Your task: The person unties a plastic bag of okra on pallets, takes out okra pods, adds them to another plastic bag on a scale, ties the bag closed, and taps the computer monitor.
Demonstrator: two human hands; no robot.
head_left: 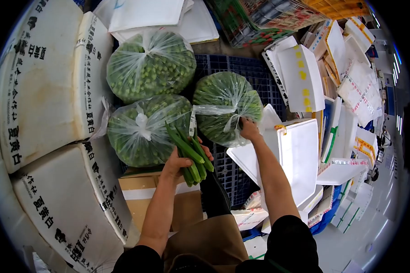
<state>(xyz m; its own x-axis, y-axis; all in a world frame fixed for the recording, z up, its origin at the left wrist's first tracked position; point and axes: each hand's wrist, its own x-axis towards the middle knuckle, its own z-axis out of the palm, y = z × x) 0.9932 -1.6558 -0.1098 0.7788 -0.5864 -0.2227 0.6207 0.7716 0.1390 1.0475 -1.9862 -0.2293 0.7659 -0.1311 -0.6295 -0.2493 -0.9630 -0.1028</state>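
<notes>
The left hand (pixel 174 164) is closed around green pods (pixel 192 154) (long axis slanting forward-left), while the right hand (pixel 249 129), finger closure indeterminable, touches the filled bag (pixel 223 93) immediately forward-left of it, being the nearer hand.

The pods (pixel 185 147) are green, the gridded pallet (pixel 265 75) blue.

Single head-worn view, forward and down

a bunch of slender green pods (pixel 193 159) slants in my left hand (pixel 174 164), fanned slightly apart. against my right hand (pixel 248 128), a rounded clear plastic bag (pixel 225 102) bulges with green produce, its film gathered in creases.
</notes>
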